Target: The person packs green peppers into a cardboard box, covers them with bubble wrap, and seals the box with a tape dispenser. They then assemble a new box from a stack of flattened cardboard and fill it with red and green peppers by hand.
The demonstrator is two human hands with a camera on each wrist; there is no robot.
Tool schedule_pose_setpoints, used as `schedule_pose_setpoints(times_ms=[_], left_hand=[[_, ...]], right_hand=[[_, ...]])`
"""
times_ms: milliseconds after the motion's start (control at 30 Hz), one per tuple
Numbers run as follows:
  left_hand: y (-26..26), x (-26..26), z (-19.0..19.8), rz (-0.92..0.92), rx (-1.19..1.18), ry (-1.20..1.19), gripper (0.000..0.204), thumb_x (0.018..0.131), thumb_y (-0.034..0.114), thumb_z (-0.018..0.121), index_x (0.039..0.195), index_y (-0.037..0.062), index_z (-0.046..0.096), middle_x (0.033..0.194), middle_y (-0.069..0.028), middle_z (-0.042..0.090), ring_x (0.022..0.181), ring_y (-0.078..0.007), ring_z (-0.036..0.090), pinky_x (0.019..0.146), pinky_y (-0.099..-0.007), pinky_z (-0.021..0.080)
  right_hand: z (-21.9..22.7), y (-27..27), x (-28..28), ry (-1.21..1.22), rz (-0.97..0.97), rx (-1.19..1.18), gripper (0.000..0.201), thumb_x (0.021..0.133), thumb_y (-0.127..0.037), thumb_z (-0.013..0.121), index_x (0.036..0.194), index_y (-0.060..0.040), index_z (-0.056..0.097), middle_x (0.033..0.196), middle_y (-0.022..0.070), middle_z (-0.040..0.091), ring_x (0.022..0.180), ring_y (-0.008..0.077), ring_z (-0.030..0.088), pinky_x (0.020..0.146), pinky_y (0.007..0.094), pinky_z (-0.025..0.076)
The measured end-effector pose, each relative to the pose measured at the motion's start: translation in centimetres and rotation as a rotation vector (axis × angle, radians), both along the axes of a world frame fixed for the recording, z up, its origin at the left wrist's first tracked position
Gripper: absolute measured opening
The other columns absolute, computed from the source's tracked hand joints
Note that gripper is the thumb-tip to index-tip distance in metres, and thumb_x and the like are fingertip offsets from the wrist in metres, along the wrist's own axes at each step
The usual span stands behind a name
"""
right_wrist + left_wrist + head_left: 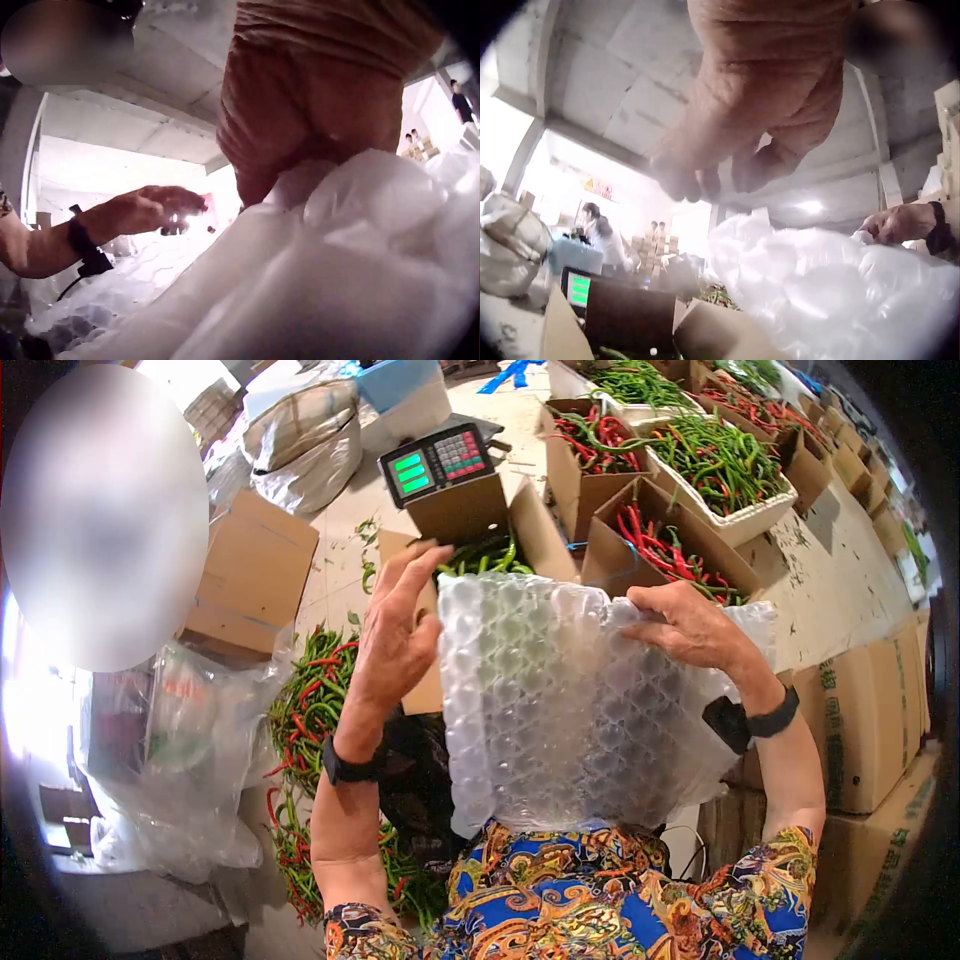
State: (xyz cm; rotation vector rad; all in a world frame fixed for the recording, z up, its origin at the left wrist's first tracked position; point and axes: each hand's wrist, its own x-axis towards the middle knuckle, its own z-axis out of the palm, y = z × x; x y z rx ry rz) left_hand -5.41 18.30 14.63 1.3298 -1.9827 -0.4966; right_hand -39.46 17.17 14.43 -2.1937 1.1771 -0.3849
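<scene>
A sheet of clear bubble wrap (540, 700) hangs in front of the person's body, over the near side of an open cardboard box (545, 530) with green chili peppers (490, 557) inside. My right hand (690, 625) pinches the sheet's top edge between thumb and fingers. At the upper left corner of the sheet, my left hand (398, 630) is raised with loosely bent fingers. The left wrist view shows nothing between those fingers (705, 176), with the bubble wrap (810, 285) below them. In the right wrist view, white folds of bubble wrap (315, 255) hide the right fingertips.
Behind the box stands a digital scale display (435, 463). Red chili peppers (665, 555) fill a carton on the right, near a white foam crate (745, 525) of green ones. Loose peppers (310, 700) lie on the left floor. Closed cartons (860, 710) stack at right; another person is at left.
</scene>
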Motion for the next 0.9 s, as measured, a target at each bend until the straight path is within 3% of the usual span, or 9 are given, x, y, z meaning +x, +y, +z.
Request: schedule_pose_setpoints(times_ms=[133,267,333,433,500,567,633,667,900], left_hand=[[1.6,-4.9,2.6,-0.224,-0.229,-0.079,0.051,0.085,0.016,0.066,0.133,0.0075,0.054,0.137,-0.0172,0.050,0.125,-0.0355,0.048,0.105,-0.0423,0.039],[-0.1,-7.0,-3.3,-0.638,0.237,0.023,0.025,0.093,0.023,0.062,0.108,0.0047,0.066,0.088,-0.0198,0.062,0.085,-0.0312,0.064,0.075,-0.0418,0.048],[2.7,-7.8,-4.6,-0.554,0.230,0.380,0.022,0.094,0.024,0.060,0.094,0.0029,0.067,0.066,-0.0183,0.055,0.066,-0.0278,0.061,0.063,-0.0387,0.046],[6.7,-6.3,-3.8,-0.570,0.371,0.215,0.019,0.098,0.017,0.052,0.092,0.0042,0.064,0.069,-0.0152,0.057,0.061,-0.0202,0.057,0.061,-0.0341,0.047],[6.9,-2.0,-8.6,0.052,-0.843,-0.624,0.015,0.099,0.012,0.047,0.094,0.0034,0.058,0.073,-0.0094,0.060,0.057,-0.0171,0.051,0.058,-0.0301,0.047],[7.4,9.0,-10.7,0.367,-0.203,-0.884,0.036,0.090,0.006,0.050,0.125,0.0008,0.057,0.108,-0.0148,0.062,0.096,-0.0261,0.061,0.082,-0.0415,0.046],[8.7,12.1,-4.2,0.606,0.070,0.005,0.021,0.097,0.020,0.052,0.102,0.0012,0.061,0.088,-0.0046,0.057,0.080,-0.0161,0.051,0.070,-0.0340,0.040],[9.4,13.6,-1.0,0.732,0.054,0.444,0.029,0.101,0.027,0.053,0.090,0.0014,0.063,0.078,0.0006,0.054,0.072,-0.0110,0.046,0.064,-0.0302,0.037],[6.8,15.6,1.2,0.622,-0.255,0.628,0.036,0.101,0.033,0.057,0.079,0.0046,0.057,0.070,0.0089,0.039,0.066,-0.0057,0.031,0.056,-0.0249,0.027]], right_hand=[[0.8,1.3,2.6,-0.118,0.119,-0.034,0.021,0.085,-0.011,0.068,0.088,0.0016,0.052,0.071,0.0214,0.051,0.064,0.0383,0.045,0.061,0.0402,0.042],[1.9,3.2,3.7,-0.177,0.115,-0.087,0.011,0.086,-0.006,0.060,0.086,0.0020,0.052,0.071,0.0222,0.052,0.070,0.0428,0.056,0.061,0.0418,0.043],[2.3,4.3,3.2,-0.071,0.047,0.031,0.009,0.085,-0.005,0.059,0.084,0.0006,0.053,0.069,0.0209,0.053,0.070,0.0427,0.056,0.061,0.0424,0.044],[2.6,7.2,2.2,0.093,0.130,0.060,0.007,0.086,-0.006,0.058,0.091,-0.0015,0.060,0.068,0.0199,0.053,0.070,0.0391,0.059,0.064,0.0435,0.045],[0.8,9.3,-1.7,0.122,0.058,-0.128,0.012,0.088,-0.009,0.057,0.093,-0.0002,0.064,0.068,0.0186,0.055,0.066,0.0359,0.058,0.064,0.0412,0.047],[-0.8,9.5,-6.8,0.223,-0.137,-0.574,0.019,0.089,-0.012,0.056,0.095,0.0022,0.066,0.069,0.0172,0.058,0.063,0.0363,0.057,0.063,0.0386,0.050],[-1.5,9.9,-11.1,0.433,-0.218,-0.834,0.022,0.090,-0.015,0.057,0.098,0.0027,0.068,0.070,0.0177,0.060,0.065,0.0380,0.059,0.065,0.0393,0.052],[-3.9,9.1,-15.0,0.606,-0.258,-0.522,0.021,0.088,-0.014,0.059,0.100,0.0018,0.068,0.077,0.0192,0.062,0.074,0.0381,0.061,0.071,0.0399,0.052],[-9.4,10.1,-19.5,1.192,-0.372,0.357,0.025,0.078,-0.006,0.065,0.103,-0.0021,0.065,0.104,0.0219,0.062,0.107,0.0392,0.056,0.093,0.0476,0.044]])
